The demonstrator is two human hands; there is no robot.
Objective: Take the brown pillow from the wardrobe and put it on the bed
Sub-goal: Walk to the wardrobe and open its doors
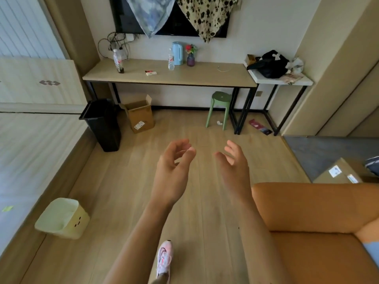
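My left hand [173, 171] and my right hand [233, 167] are held out in front of me over the wooden floor, palms facing each other, fingers apart and curled, holding nothing. The bed [30, 140] with its pale striped cover runs along the left side. Tall beige panels [338, 78] stand at the right edge; I cannot tell whether they belong to the wardrobe. No brown pillow is in view.
An orange armchair [317, 222] fills the lower right. A long desk [170, 75] with bottles stands against the far wall, with a green stool [219, 109], a cardboard box [140, 115] and a black bin [104, 124] below. A pale bin [63, 218] sits by the bed.
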